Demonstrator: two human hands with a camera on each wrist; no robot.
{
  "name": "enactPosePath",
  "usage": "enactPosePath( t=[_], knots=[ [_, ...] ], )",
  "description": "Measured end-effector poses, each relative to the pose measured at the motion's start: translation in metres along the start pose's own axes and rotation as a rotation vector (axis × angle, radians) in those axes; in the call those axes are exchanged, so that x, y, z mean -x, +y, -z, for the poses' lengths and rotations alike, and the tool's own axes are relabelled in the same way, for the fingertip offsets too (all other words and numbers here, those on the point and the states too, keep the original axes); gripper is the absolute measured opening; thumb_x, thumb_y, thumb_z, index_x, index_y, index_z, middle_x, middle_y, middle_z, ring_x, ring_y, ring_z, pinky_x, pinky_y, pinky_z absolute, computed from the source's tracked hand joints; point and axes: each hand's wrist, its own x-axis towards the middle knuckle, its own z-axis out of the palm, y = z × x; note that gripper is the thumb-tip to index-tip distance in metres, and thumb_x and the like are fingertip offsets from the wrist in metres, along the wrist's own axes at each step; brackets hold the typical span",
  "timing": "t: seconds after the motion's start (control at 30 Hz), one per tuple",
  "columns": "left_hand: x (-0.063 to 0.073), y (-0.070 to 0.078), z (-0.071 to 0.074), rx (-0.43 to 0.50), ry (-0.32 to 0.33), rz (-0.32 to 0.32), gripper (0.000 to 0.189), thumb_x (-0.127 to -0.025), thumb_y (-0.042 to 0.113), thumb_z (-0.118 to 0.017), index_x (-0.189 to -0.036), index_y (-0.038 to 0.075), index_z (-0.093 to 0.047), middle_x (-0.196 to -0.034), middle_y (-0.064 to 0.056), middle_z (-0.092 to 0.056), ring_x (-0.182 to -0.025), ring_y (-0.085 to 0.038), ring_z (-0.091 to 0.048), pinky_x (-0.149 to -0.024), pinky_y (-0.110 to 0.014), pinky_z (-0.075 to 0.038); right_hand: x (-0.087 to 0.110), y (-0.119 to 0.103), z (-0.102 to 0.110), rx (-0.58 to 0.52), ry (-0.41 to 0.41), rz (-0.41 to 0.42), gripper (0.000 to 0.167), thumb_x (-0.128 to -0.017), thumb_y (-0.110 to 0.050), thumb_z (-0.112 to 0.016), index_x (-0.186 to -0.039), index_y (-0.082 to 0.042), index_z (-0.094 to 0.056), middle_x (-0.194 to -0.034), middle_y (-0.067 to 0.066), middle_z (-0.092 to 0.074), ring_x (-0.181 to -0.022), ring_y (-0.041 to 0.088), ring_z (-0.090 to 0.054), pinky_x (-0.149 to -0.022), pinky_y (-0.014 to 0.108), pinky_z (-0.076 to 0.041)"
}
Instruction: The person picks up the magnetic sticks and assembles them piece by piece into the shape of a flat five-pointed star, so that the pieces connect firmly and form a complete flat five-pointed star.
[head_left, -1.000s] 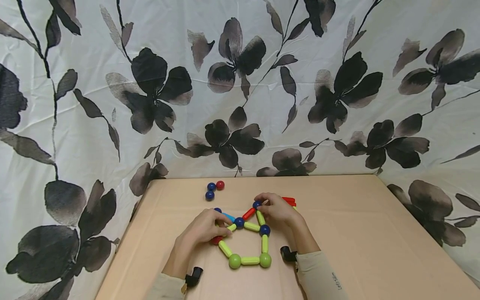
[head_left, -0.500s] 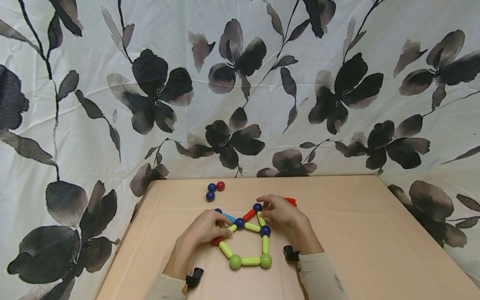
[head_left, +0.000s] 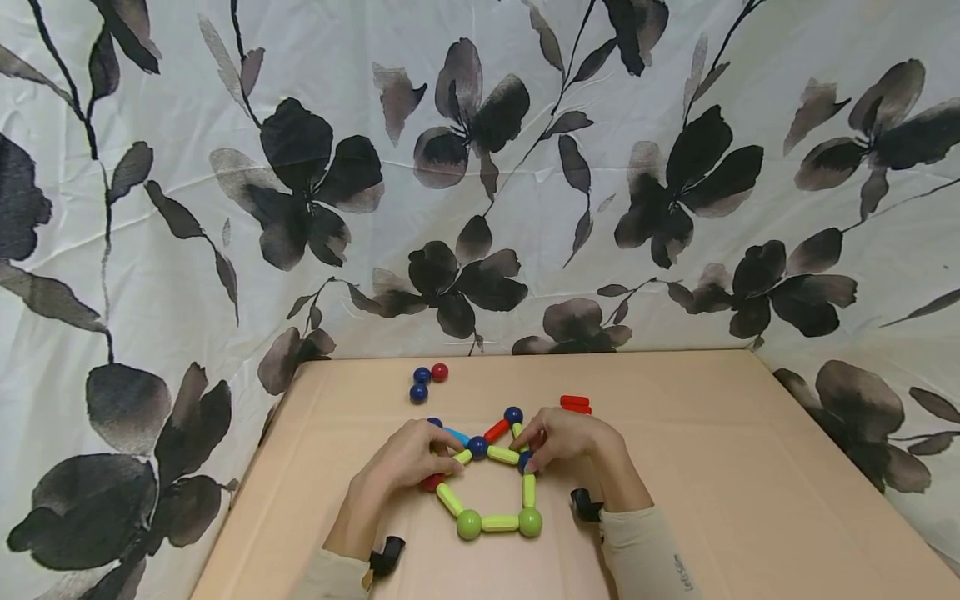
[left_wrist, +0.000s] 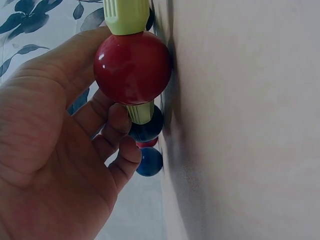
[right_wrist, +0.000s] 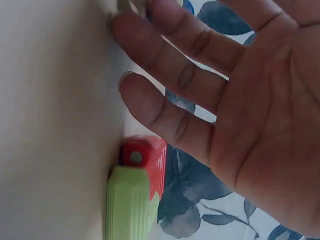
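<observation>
A figure of magnetic rods and balls lies on the table, its near side a light-green rod (head_left: pixel 499 523) between two green balls. My left hand (head_left: pixel 405 454) pinches a light-green rod (head_left: pixel 466 456) at the figure's left. Right by that hand is a red ball (left_wrist: pixel 132 67), large in the left wrist view. With thumb and index finger my right hand (head_left: pixel 573 437) pinches the blue ball (head_left: pixel 522 460) at the figure's right corner, partly covering it. The other right fingers (right_wrist: pixel 145 97) stay extended in the right wrist view. A blue ball (head_left: pixel 513 415) tops the peak beside a red rod (head_left: pixel 497 431).
Two loose blue balls (head_left: pixel 418 392) and a red ball (head_left: pixel 439 372) sit near the table's back edge. Red rods (head_left: pixel 575 404) lie behind my right hand, with a light-green rod (right_wrist: pixel 127 202) by them in the right wrist view. A floral cloth (head_left: pixel 570 192) hangs behind the table.
My right hand has left the blue ball at the peak and come nearer, down to the blue ball at the right corner. My left hand keeps its place.
</observation>
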Motion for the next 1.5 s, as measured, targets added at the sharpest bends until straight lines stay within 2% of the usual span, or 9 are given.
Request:
enactPosePath(
  t=[0.1,0.23,0.4,0.63,0.73,0.9,1.1,1.27,1.5],
  knots=[
    [0.001,0.0,0.002,-0.014,0.002,-0.004,0.025,-0.085,0.03,-0.087,-0.107,0.02,-0.083,-0.082,0.01,-0.069,-0.078,-0.012,-0.058,-0.065,-0.026,-0.045,-0.002,-0.005,-0.001,0.027,0.036,-0.007,0.032,-0.087,-0.01,-0.084,-0.118,-0.017,-0.081,-0.091,0.003,-0.074,-0.082,0.02,-0.06,-0.071,0.029,-0.049],
    [0.003,0.003,0.005,-0.039,-0.011,-0.004,0.023,-0.084,0.029,-0.088,-0.105,0.019,-0.084,-0.086,0.013,-0.073,-0.084,-0.011,-0.059,-0.075,-0.029,-0.048,-0.009,-0.004,-0.004,0.039,0.136,0.001,0.041,-0.092,-0.008,-0.078,-0.132,-0.017,-0.074,-0.114,0.003,-0.075,-0.099,0.022,-0.062,-0.085,0.035,-0.057],
    [0.008,0.012,0.008,-0.011,-0.082,0.023,0.019,-0.083,0.023,-0.088,-0.101,0.017,-0.084,-0.085,0.01,-0.074,-0.074,-0.01,-0.061,-0.066,-0.026,-0.047,-0.018,-0.003,-0.007,0.088,0.235,0.004,0.06,-0.095,-0.009,-0.075,-0.151,-0.021,-0.056,-0.118,0.006,-0.069,-0.103,0.021,-0.064,-0.091,0.039,-0.058],
    [0.012,0.021,0.01,0.058,-0.162,0.045,0.004,-0.084,0.019,-0.087,-0.086,0.017,-0.084,-0.078,0.005,-0.074,-0.066,-0.011,-0.063,-0.058,-0.025,-0.05,-0.023,-0.004,-0.011,0.083,0.246,0.023,0.03,-0.095,-0.009,-0.075,-0.123,-0.016,-0.073,-0.109,0.0,-0.07,-0.1,0.019,-0.063,-0.091,0.037,-0.058],
    [0.009,0.021,0.01,0.01,-0.123,0.001,0.005,-0.085,0.019,-0.087,-0.084,0.02,-0.082,-0.074,0.008,-0.072,-0.068,-0.01,-0.061,-0.06,-0.024,-0.048,-0.023,-0.004,-0.012,0.079,0.229,0.046,0.028,-0.093,-0.008,-0.077,-0.12,-0.016,-0.076,-0.108,-0.002,-0.071,-0.098,0.018,-0.064,-0.089,0.035,-0.058],
    [0.003,0.019,0.007,-0.106,-0.002,-0.1,0.013,-0.088,0.021,-0.085,-0.1,0.019,-0.081,-0.1,0.006,-0.07,-0.091,-0.016,-0.061,-0.08,-0.032,-0.051,-0.018,-0.004,-0.01,0.076,0.18,0.034,0.045,-0.085,-0.012,-0.086,-0.127,-0.015,-0.071,-0.109,0.0,-0.069,-0.096,0.018,-0.062,-0.086,0.033,-0.057],
    [-0.001,0.018,0.004,-0.079,-0.07,-0.143,0.021,-0.093,0.01,-0.077,-0.114,0.013,-0.08,-0.133,-0.006,-0.07,-0.129,-0.028,-0.062,-0.107,-0.051,-0.05,-0.005,-0.005,-0.004,0.124,0.111,-0.082,0.04,-0.076,-0.022,-0.094,-0.104,-0.013,-0.067,-0.087,0.002,-0.064,-0.083,0.019,-0.06,-0.075,0.033,-0.05],
    [-0.001,0.02,0.003,-0.061,-0.081,-0.137,0.022,-0.095,0.005,-0.073,-0.114,0.013,-0.08,-0.134,-0.007,-0.071,-0.13,-0.031,-0.062,-0.107,-0.053,-0.05,-0.002,-0.008,-0.004,0.162,0.078,-0.084,0.027,-0.078,-0.021,-0.092,-0.089,-0.012,-0.069,-0.08,-0.001,-0.063,-0.078,0.017,-0.059,-0.069,0.031,-0.048],
    [0.001,0.02,0.003,-0.071,-0.082,-0.126,0.022,-0.095,0.006,-0.074,-0.115,0.013,-0.08,-0.132,-0.006,-0.072,-0.127,-0.029,-0.064,-0.106,-0.052,-0.051,-0.006,-0.01,-0.006,0.218,0.158,-0.075,0.021,-0.084,-0.015,-0.088,-0.095,-0.013,-0.071,-0.082,-0.001,-0.064,-0.075,0.017,-0.059,-0.067,0.029,-0.049]
  ],
)
